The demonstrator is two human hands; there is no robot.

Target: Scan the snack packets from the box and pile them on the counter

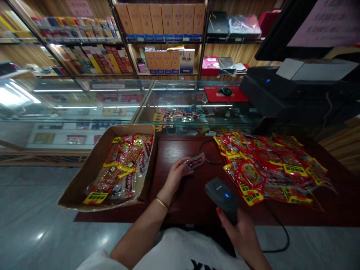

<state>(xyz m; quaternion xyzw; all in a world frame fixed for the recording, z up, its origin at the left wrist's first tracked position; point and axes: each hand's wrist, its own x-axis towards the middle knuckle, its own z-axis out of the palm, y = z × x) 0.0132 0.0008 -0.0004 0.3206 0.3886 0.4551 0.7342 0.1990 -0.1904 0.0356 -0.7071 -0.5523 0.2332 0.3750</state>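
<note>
My left hand (178, 171) grips the end of a small clear snack packet (196, 161) with a dark red label, just above the dark wooden table (171, 146). A black barcode scanner (221, 192) with a blue light is in my right hand (242, 230), its head pointed toward the packet but apart from it. To the left stands an open cardboard box (75, 183) with several snack packets (131, 155) inside. Right of the scanner lies a heap of red and yellow snack packets (264, 161), spread over the table.
The scanner's black cable (285, 234) loops past the table's front edge. Behind the table runs a glass display counter (174, 95) with a red mouse pad (209, 93) and a mouse (225, 90). A black printer (300, 88) and a monitor (275, 33) stand at the right.
</note>
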